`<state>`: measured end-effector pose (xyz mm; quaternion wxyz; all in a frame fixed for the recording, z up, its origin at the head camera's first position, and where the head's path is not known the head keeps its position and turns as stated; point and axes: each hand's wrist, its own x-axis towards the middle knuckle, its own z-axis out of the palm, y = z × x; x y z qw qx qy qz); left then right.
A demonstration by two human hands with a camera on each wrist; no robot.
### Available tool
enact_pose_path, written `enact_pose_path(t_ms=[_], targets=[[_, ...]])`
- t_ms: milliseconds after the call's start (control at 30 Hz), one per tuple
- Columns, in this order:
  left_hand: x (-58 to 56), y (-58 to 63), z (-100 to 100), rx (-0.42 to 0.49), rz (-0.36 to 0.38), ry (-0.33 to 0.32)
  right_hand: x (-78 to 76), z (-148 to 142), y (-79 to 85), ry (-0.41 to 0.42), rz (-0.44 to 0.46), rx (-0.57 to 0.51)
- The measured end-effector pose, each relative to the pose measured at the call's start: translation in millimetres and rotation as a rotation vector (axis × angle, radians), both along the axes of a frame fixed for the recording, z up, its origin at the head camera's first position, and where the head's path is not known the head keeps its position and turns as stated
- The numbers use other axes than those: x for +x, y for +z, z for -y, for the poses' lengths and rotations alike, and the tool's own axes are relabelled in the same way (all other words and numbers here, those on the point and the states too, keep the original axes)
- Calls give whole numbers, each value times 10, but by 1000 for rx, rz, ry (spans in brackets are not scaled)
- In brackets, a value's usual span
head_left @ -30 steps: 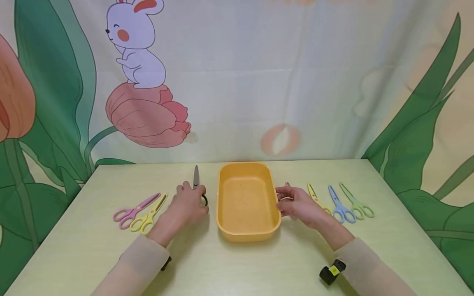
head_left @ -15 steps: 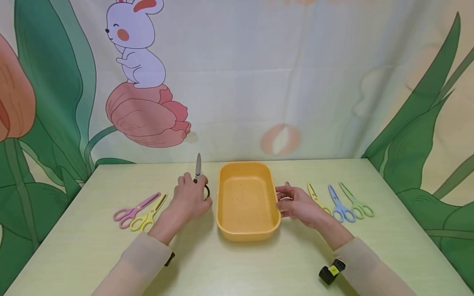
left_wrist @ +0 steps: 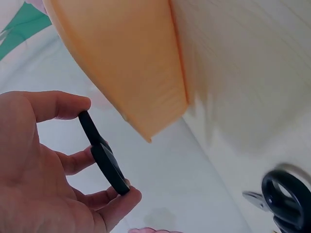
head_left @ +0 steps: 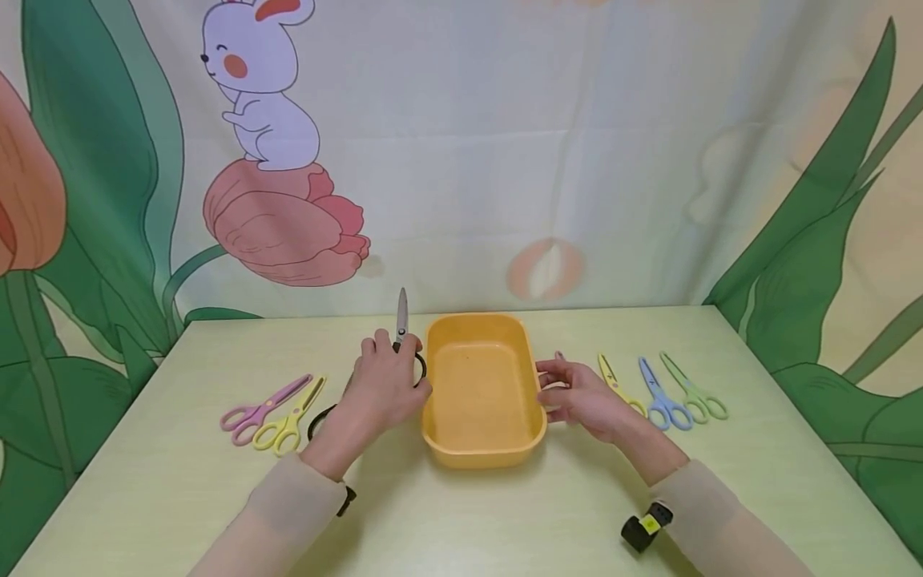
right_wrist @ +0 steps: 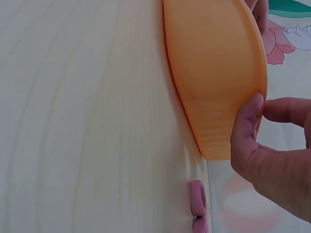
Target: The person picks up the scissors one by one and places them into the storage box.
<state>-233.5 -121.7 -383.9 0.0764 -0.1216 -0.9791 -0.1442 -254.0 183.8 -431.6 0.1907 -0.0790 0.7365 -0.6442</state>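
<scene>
My left hand grips a pair of black-handled scissors at the bin's left rim, blades pointing away from me. In the left wrist view, the black handle is held between thumb and fingers. An orange-yellow plastic bin stands mid-table with nothing inside. With my right hand I pinch its right rim; thumb and forefinger meet at the edge in the right wrist view. Another pair of black-handled scissors lies on the table, partly hidden behind my left wrist in the head view.
To the left lie pink scissors and yellow scissors. On the right are yellow, blue and green scissors, plus pink scissors mostly hidden behind my right hand. A printed curtain hangs behind the table.
My left hand has lifted the black-handled scissors and carried them rightward to the bin's left rim, uncovering part of another black handle. My right hand stays on the bin.
</scene>
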Motion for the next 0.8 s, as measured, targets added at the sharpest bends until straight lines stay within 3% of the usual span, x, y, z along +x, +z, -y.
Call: enact_pose_path(t_ms=[400,800], targets=[[113,-15,-342,4,50,-95,23,-12,-22,-4,8,-7],[210,-61,-688,-136,20,-180,6,2,-21,-6,-12,-11]])
